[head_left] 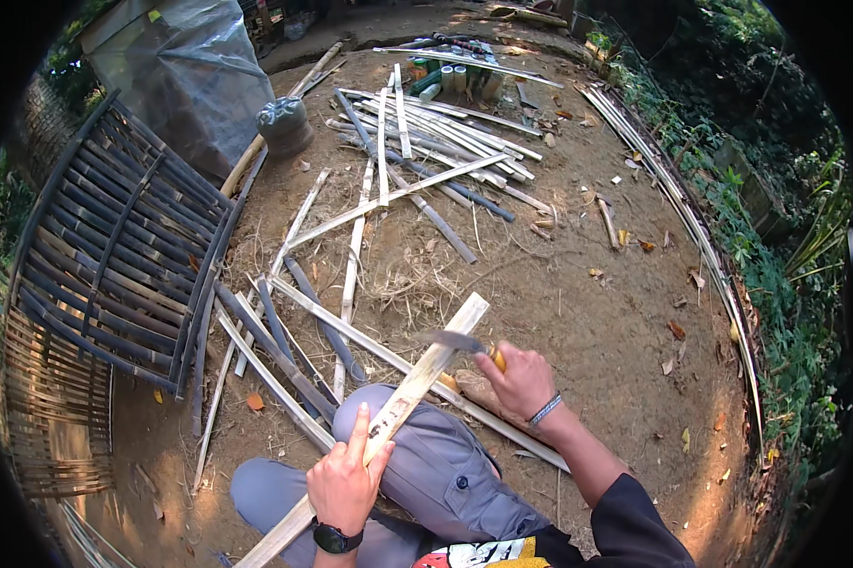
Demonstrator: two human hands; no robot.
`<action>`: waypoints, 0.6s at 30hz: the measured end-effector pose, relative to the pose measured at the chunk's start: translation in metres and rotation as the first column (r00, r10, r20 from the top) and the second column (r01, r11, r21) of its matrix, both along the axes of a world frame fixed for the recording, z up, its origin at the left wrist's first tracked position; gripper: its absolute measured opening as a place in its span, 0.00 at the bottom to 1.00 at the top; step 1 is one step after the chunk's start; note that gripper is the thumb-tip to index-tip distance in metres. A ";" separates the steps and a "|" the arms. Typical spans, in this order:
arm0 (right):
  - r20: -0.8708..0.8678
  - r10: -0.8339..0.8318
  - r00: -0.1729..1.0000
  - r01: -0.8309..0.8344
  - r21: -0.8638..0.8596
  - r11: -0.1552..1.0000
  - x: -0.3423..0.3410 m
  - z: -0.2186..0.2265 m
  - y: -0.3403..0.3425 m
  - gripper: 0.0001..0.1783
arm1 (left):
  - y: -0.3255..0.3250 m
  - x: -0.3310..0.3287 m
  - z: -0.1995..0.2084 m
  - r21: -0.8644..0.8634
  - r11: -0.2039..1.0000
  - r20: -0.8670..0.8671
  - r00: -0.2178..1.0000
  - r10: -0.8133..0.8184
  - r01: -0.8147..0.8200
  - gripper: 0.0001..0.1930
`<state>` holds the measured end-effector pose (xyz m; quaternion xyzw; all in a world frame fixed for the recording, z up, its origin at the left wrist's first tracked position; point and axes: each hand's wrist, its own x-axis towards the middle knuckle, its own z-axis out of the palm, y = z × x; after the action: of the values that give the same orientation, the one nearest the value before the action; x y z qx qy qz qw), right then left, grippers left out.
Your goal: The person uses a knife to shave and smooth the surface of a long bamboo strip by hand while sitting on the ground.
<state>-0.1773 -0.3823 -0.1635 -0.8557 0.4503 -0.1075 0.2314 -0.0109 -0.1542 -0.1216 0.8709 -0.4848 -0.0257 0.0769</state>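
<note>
A pale split bamboo strip (409,394) slants across my lap, its far end raised over the ground. My left hand (343,483) is closed round its near part, index finger stretched along the upper face. In my right hand (521,383) is a knife (456,340) with a yellowish handle, fingers wrapped round it. The blade lies across the strip near its far end; whether it cuts into the bamboo I cannot tell. Under the strip are my grey-trousered knees (436,454).
Several split bamboo strips (426,137) lie piled on the dirt ahead, others beside my left leg. A dark bamboo slatted frame (114,237) leans at the left above a woven bamboo panel (57,407). A filled plastic bag (285,127) stands beyond. Plants (767,284) border the right side.
</note>
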 end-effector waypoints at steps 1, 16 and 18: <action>0.026 -0.049 0.998 0.049 -0.003 0.999 0.000 -0.003 -0.008 0.31 | -0.001 -0.001 0.000 -0.002 1.000 -0.002 1.000 -0.001 0.001 0.32; 0.065 -0.095 0.993 0.088 0.110 0.990 -0.001 0.000 -0.025 0.32 | -0.002 -0.001 -0.001 -0.033 0.999 0.014 1.000 -0.012 0.013 0.31; 0.068 -0.066 0.995 0.060 0.092 0.994 -0.007 -0.010 -0.018 0.32 | 0.000 -0.004 -0.001 -0.021 1.000 0.014 1.000 -0.018 0.018 0.31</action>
<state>-0.1839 -0.4008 -0.1738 -0.8253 0.4730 -0.1249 0.2820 -0.0153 -0.1537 -0.1225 0.8658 -0.4933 -0.0152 0.0825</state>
